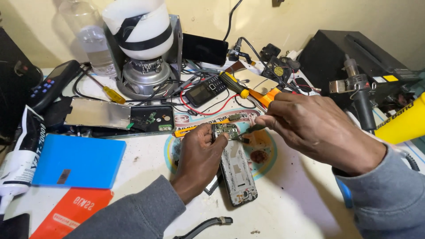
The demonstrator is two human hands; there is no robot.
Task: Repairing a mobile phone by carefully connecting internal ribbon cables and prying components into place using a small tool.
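Cluttered white workbench [283, 208] against a yellow wall: a flat blue rectangular box [79, 161] lies at left, an orange printed packet [73, 210] below it, a white-and-black adhesive tube [20, 157] at the far left edge. At centre, the left hand [199, 159] curls down, fingers pinching the top of an opened grey phone frame [237, 170]. The right hand [318, 130], fingers pressed together, pinches a thin dark tool [248, 131] angled onto the frame's circuit board [226, 130].
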